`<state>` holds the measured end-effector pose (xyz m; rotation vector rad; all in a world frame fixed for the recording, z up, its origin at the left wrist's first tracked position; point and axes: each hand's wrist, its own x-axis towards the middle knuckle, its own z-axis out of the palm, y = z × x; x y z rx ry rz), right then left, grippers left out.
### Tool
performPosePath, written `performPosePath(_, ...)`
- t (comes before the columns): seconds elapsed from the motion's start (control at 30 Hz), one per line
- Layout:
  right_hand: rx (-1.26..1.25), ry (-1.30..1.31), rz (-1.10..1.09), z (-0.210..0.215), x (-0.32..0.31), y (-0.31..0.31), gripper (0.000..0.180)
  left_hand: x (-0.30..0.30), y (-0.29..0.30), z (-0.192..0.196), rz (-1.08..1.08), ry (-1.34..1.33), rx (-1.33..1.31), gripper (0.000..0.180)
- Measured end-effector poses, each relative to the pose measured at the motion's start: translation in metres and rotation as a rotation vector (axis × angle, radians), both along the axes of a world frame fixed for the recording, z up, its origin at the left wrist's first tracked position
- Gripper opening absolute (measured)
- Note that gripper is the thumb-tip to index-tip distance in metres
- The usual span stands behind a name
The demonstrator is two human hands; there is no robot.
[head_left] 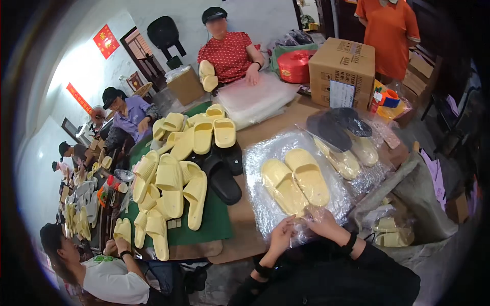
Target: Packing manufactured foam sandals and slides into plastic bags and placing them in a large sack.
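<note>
A pair of pale yellow slide slippers (308, 178) lies side by side on a stack of clear plastic bags (258, 176) in front of me. At their near end my left hand (282, 235) pinches the edge of the clear plastic with closed fingers. Close beside it my right hand (323, 224) is closed on the same plastic, near the tip of the right slipper; shiny film partly blurs its fingers. Beyond, to the right, bagged yellow slippers (341, 157) and bagged dark slippers (331, 131) lie partly overlapping.
A heap of yellow slippers (168, 178) covers the green cloth (214, 224) at left, with black slippers (222, 178) beside it. A carton (342, 71) and red roll (294, 66) stand at the back. An open sack (434, 224) holds bagged slippers at right. Co-workers sit left and opposite.
</note>
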<state>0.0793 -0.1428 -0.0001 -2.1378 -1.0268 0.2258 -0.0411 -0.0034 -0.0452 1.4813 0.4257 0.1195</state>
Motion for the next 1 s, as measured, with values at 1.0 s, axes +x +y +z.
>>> performPosePath(1.0,-0.23,-0.676,-0.607,0.051,0.121,-0.063,0.013,0.008,-0.008,-0.001,0.202,0.052,0.004,0.025)
